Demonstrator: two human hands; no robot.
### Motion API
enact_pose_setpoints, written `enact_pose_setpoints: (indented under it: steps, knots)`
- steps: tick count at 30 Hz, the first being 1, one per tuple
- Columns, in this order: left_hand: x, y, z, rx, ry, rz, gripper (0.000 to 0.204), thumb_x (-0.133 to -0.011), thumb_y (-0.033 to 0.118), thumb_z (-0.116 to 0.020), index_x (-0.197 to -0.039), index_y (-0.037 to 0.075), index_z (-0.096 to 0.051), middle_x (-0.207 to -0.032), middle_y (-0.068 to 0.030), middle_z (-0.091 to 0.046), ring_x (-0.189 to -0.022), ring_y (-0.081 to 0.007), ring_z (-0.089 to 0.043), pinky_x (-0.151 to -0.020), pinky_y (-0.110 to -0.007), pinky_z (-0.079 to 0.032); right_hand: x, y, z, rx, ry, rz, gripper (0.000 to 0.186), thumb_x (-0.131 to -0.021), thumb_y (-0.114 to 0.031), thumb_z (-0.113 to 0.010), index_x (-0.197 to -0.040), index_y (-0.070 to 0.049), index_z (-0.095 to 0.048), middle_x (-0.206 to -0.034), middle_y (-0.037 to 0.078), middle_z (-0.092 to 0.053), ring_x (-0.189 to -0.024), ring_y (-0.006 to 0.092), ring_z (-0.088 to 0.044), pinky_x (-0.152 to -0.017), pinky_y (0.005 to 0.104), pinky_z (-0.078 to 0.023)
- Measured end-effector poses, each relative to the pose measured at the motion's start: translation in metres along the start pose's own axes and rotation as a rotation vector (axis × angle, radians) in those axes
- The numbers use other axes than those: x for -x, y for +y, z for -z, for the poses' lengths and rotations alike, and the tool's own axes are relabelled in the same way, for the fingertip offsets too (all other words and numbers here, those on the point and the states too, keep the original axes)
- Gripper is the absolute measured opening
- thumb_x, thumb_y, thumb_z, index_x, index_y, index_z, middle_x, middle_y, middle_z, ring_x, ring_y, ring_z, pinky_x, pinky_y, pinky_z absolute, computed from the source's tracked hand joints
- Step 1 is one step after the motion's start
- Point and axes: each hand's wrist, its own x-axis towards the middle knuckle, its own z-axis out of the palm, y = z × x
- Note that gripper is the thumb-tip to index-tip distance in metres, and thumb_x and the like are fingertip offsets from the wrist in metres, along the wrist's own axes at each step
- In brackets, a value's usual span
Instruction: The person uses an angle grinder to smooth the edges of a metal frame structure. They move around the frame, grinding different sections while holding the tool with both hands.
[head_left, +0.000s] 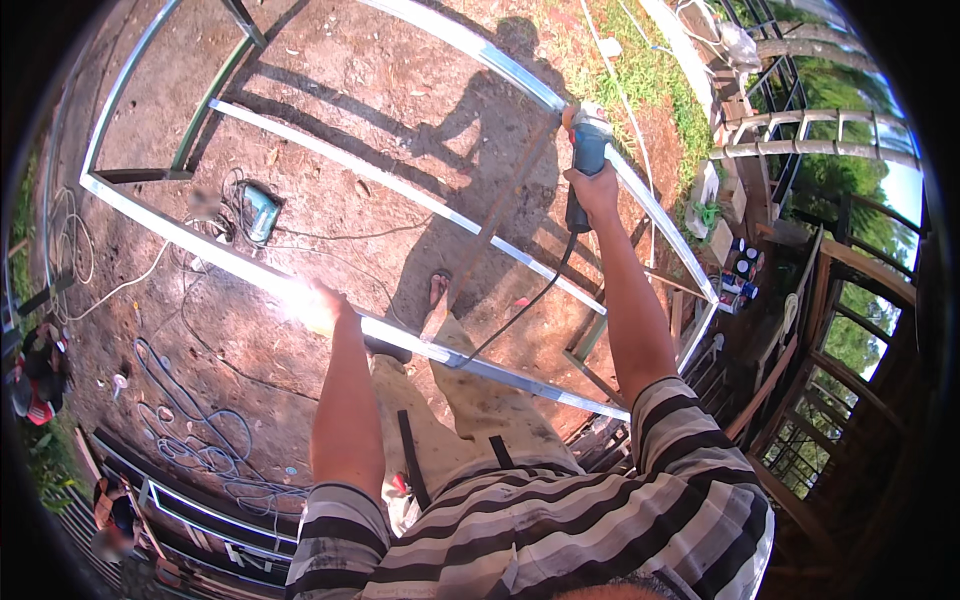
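My right hand (592, 190) is wrapped round the body of a teal angle grinder (589, 150), its head over the far rail of a rectangular metal frame (470, 50) and its cord trailing down from it. My left hand (330, 305) is on the frame's near bar (220, 253), fingers curled at it, partly lost in bright glare on the metal. A middle bar (340, 162) crosses the frame, with a thinner brown bar (500, 215) running across it. My sandalled foot shows beneath the frame.
A teal power tool (262, 213) lies on the dirt among cords. A coiled hose (200, 440) is at lower left. Another person (115, 515) is at the lower-left edge, near dark metal bars. Cans (740, 275), timber, a ladder (810, 135) and a wooden structure line the right side.
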Motion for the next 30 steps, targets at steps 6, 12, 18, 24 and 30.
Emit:
enact_pose_setpoints:
  steps: [6, 12, 18, 24, 30]
  knots:
    - [0.012, 0.013, 0.002, 0.061, -0.012, 0.089, 0.045, -0.089, 0.033, -0.069, -0.081, -0.011, -0.071, -0.067, -0.0186, -0.071, -0.056, -0.0285, -0.072, -0.056, -0.041, -0.062, 0.003, 0.006, -0.002, 0.099, 0.021, 0.042, 0.063, -0.069, -0.029, -0.085, -0.117, 0.004, -0.061, -0.103, 0.022, -0.072, -0.093, 0.0336, -0.073, -0.082, 0.0421, -0.056]
    - [-0.023, -0.025, -0.025, -0.011, 0.068, -0.025, 0.048, -0.090, 0.036, -0.070, -0.080, -0.011, -0.071, -0.066, -0.0189, -0.071, -0.056, -0.0278, -0.071, -0.055, -0.042, -0.062, 0.000, 0.008, 0.004, 0.018, 0.013, -0.034, 0.065, -0.070, -0.030, -0.084, -0.120, 0.005, -0.061, -0.105, 0.023, -0.072, -0.095, 0.0352, -0.073, -0.084, 0.0437, -0.056]
    - [-0.027, -0.026, -0.027, -0.122, 0.108, 0.051, 0.058, -0.086, 0.045, -0.068, -0.083, -0.013, -0.072, -0.070, -0.0247, -0.070, -0.062, -0.0364, -0.071, -0.062, -0.051, -0.060, -0.009, -0.004, -0.008, 0.055, 0.062, 0.040, 0.061, -0.070, -0.028, -0.083, -0.117, 0.004, -0.061, -0.100, 0.021, -0.072, -0.093, 0.0329, -0.072, -0.083, 0.0415, -0.055]
    - [-0.011, -0.011, 0.004, -0.213, 0.144, 0.054, 0.059, -0.082, 0.049, -0.075, -0.105, -0.004, -0.071, -0.097, -0.0290, -0.073, -0.099, -0.0441, -0.073, -0.089, -0.052, -0.057, -0.007, 0.010, -0.012, -0.167, -0.128, 0.103, 0.040, -0.079, -0.017, -0.080, -0.108, 0.000, -0.058, -0.078, 0.005, -0.062, -0.064, 0.0160, -0.060, -0.060, 0.0335, -0.049]
    - [-0.011, 0.014, 0.009, -0.190, 0.048, 0.058, 0.055, -0.080, 0.043, -0.073, -0.117, 0.003, -0.070, -0.106, -0.0264, -0.074, -0.105, -0.0425, -0.071, -0.096, -0.051, -0.055, -0.025, 0.089, 0.008, -0.231, -0.132, 0.013, 0.037, -0.076, -0.013, -0.079, -0.107, 0.003, -0.068, -0.090, 0.011, -0.069, -0.073, 0.0199, -0.065, -0.067, 0.0342, -0.054]
